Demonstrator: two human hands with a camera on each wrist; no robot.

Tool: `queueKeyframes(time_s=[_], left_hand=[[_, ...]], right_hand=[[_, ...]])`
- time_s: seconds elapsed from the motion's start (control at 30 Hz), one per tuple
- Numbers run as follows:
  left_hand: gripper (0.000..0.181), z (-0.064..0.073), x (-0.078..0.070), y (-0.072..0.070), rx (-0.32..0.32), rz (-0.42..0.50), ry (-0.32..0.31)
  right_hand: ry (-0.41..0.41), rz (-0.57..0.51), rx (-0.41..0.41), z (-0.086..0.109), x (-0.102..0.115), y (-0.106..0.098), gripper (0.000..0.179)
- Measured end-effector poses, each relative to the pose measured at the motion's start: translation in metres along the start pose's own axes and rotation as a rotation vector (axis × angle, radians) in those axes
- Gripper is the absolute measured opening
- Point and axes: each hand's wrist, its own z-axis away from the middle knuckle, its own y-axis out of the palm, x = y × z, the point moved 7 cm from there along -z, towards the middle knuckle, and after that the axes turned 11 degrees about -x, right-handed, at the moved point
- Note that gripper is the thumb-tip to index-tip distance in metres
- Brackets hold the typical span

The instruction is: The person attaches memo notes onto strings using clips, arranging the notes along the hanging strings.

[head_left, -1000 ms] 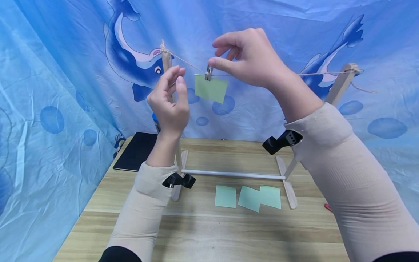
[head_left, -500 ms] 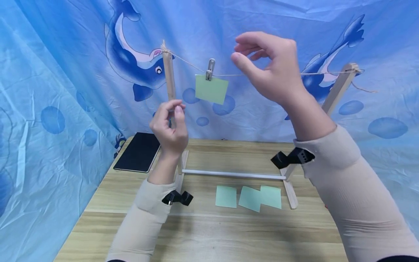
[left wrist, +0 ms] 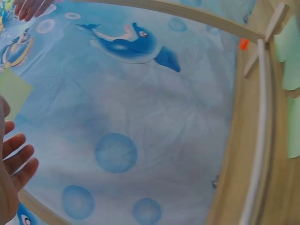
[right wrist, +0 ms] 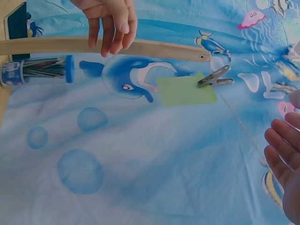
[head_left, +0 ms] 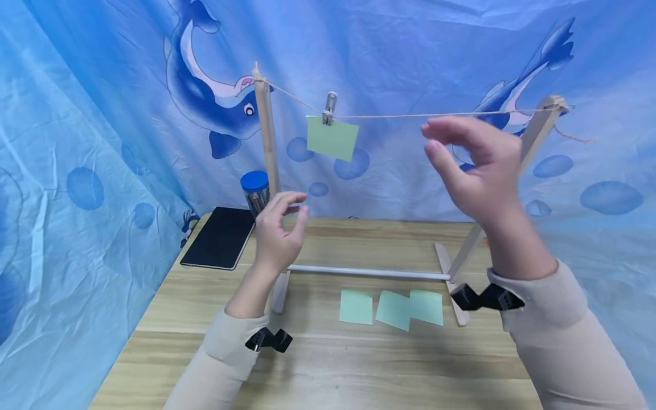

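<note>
A green sticky note (head_left: 332, 142) hangs from the string (head_left: 400, 117), pinned near its top by a metal clothespin (head_left: 329, 108). The right wrist view shows the clothespin (right wrist: 215, 77) on the note's edge. My right hand (head_left: 482, 171) is in the air, right of the note and near the string, fingers loosely bent, holding nothing. Lower down, my left hand (head_left: 279, 236) hovers by the left wooden post (head_left: 267, 136), its fingers relaxed around bare air. Three more green notes lie on the table: one apart (head_left: 356, 307), a middle one (head_left: 393, 312) and a right one (head_left: 427, 307) meeting at their edges.
The string runs between the left post and the right wooden post (head_left: 535, 134). A white rod (head_left: 369, 272) joins the posts low down. At the back left stand a blue-lidded jar (head_left: 256, 191) and a black tablet-like slab (head_left: 220, 236). A blue dolphin-print curtain (head_left: 389, 62) hangs behind.
My right hand has left the clothespin and moved right and down. My left hand has dropped from beside the note towards the table. The note stays hanging, and the jar has come into view.
</note>
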Motion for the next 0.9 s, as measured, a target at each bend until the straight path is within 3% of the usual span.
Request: queueKeyframes(time_s=[0.1,0.23,0.43,0.53,0.7,0.9], left_hand=[[0.021,0.013,0.006,0.008,0.124,-0.038,-0.017],[0.023,0.037,0.016,0.020,0.310,-0.102,-0.046],[0.026,0.080,0.032,0.039,0.568,-0.183,-0.169],[0.028,0.104,0.041,0.048,0.680,-0.205,-0.221],[0.027,0.135,0.057,0.061,0.801,-0.227,-0.248],[0.027,0.160,0.073,0.065,0.852,-0.260,-0.304]], right_hand=[[0.016,0.010,-0.002,0.023,-0.003,-0.012,0.039],[0.071,0.065,0.052,0.058,-0.016,-0.031,0.032],[0.223,0.118,0.123,0.112,-0.043,-0.063,0.014],[0.320,0.150,0.122,0.144,-0.054,-0.079,0.015],[0.463,0.269,0.114,0.193,-0.069,-0.099,0.020],[0.611,0.380,0.098,0.229,-0.081,-0.127,0.014]])
